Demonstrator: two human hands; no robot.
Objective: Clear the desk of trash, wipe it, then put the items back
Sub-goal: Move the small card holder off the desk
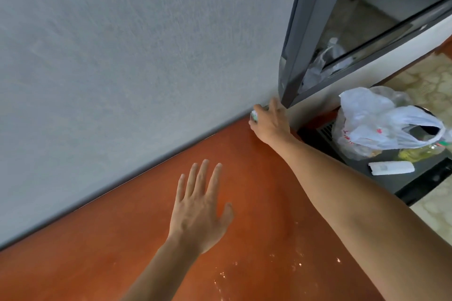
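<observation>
right hand (271,122) reaches to the far corner of the desk (151,222), where the top meets the wall (122,56) just below the window frame (293,56). its fingers curl round a small white item (254,116) with green print (too hidden to say what it is), held against the wall at the desk's edge. left hand (200,208) hovers or rests flat over the middle of the desk, fingers straight and slightly spread, holding nothing; contact with the top cannot be told.

desk top is mostly bare, with pale specks (269,266) near the front. beside the desk, on a lower dark surface: a white plastic bag (381,124) and a white remote (391,167).

judgement: either the clearing step or the put-back step; cannot tell which from this alone. the specks suggest wiping is not finished. next move calls for either a clean lift away from the corner or a steady release upright against the wall.
</observation>
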